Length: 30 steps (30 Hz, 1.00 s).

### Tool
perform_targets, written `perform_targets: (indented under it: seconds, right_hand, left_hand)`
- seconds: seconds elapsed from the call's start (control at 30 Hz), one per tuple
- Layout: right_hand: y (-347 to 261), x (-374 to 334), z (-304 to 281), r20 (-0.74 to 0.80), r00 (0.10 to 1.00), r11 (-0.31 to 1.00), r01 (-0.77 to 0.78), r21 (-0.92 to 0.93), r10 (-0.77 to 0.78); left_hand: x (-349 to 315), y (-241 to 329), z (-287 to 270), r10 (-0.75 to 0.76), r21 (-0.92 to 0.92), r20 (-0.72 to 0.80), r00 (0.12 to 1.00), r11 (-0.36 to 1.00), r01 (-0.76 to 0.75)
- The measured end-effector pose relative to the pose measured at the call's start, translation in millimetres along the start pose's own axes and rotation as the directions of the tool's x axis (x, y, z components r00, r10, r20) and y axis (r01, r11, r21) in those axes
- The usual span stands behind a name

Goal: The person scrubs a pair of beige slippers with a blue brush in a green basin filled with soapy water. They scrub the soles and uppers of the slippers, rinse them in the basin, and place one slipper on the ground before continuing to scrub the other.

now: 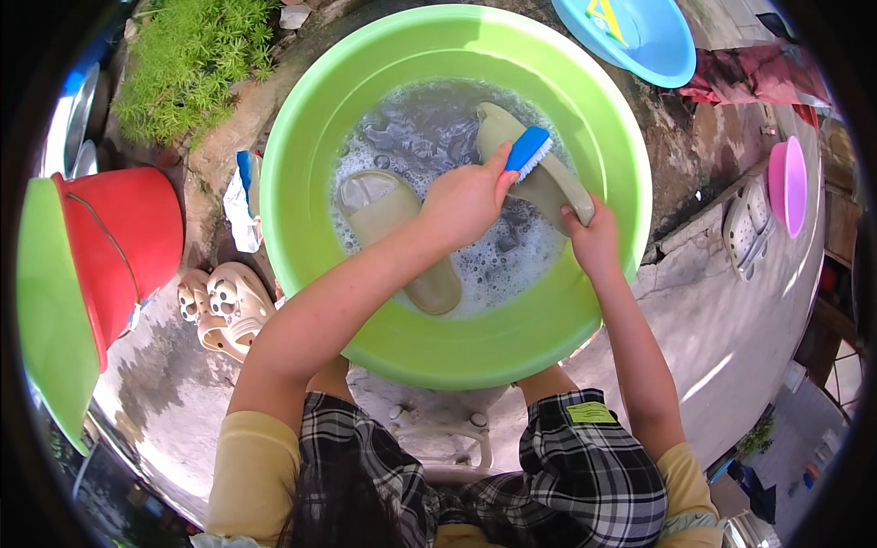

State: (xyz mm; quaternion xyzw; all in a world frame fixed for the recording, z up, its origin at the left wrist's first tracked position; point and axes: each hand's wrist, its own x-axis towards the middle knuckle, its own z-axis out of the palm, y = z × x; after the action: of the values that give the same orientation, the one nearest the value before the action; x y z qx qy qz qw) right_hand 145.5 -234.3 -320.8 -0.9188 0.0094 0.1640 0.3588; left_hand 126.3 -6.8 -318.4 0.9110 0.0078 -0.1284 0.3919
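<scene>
Left hand: fingers closed round a blue brush (528, 149), the hand (464, 203) over the basin's middle, bristles facing the slipper; whether they press on it I cannot tell.
Right hand: thumb and fingers pinched on the near end of the held slipper (545, 192), the hand (595, 239) by the basin's right wall.
Held slipper: olive-grey, tilted above the suds, its far end up and left of the right hand.
Left arm: reaches diagonally up and right from the lower left, crossing in front of the second slipper.
Right arm: runs up and slightly left from the lower right.
Lap: black-and-white plaid shorts (594, 470), knees at the basin's near edge.
Basin: big, round, green basin (311, 155) of grey, foamy water (420, 114).
Second slipper: the matching slipper (379, 215) lies in the suds, left of centre.
Ground: pale concrete (694, 310), partly shaded.
Left side: beige clogs (239, 297), a packet (242, 205), a red bucket (132, 242).
Right side: a grey clog (747, 226), a pink tub (793, 187).
Far edge: a leafy plant (183, 68), a light-blue tub (653, 46), red cloth (758, 75).
</scene>
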Motion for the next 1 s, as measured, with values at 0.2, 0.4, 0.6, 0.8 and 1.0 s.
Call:
perform_targets:
  seconds: [0.2, 0.4, 0.6, 0.8, 1.0]
  right_hand:
    - [-1, -2, 4, -0.021, 0.999, 1.0, 0.031, -0.006, -0.031]
    - [-3, 3, -1, -0.035, 0.999, 0.999, 0.015, -0.036, -0.017]
    - [-5, -1, 3, -0.056, 0.995, 0.997, 0.078, 0.003, -0.078]
    - [-5, -3, 5, -0.039, 0.996, 0.997, 0.077, -0.015, -0.078]
    - [10, 7, 7, 0.117, 0.992, 0.999, 0.043, -0.014, -0.041]
  left_hand:
    - [13, -32, -12, -0.031, 0.157, -0.266, 0.963, 0.985, 0.075]
    - [-18, -11, -2, 0.19, 0.124, -0.131, 0.973, 0.977, -0.174]
    - [3, -29, -13, 0.153, 0.247, -0.212, 0.965, 0.964, -0.099]
    - [19, -41, -15, 0.107, 0.303, -0.24, 0.965, 0.953, -0.03]
    - [-15, -19, 22, 0.244, 0.166, -0.171, 0.954, 0.962, -0.216]
